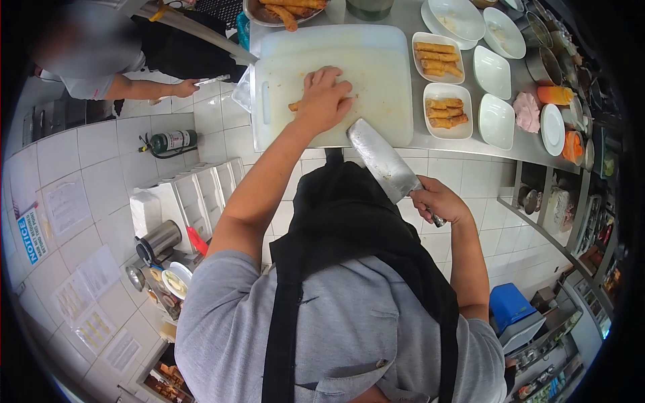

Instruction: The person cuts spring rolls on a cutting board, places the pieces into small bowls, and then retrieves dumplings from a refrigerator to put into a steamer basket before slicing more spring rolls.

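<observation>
My left hand (324, 101) lies over a fried roll (293, 106) on the white cutting board (376, 60). Its fingers curl down around the roll, so most of the roll is hidden and only its ends peek out. In my right hand (440, 200) is the handle of a cleaver (379, 158). The broad blade points up and left, its tip at the board's front edge. To the board's right, two square white dishes hold cut fried rolls (435, 59) and more fried rolls (446, 113).
A metal bowl (252, 10) with long fried rolls stands at the top. White dishes (497, 121), a pink cloth (527, 112) and an orange-topped bottle (554, 95) line the counter's right. Another person (101, 50) stands at upper left. A fire extinguisher (171, 141) is on the left wall.
</observation>
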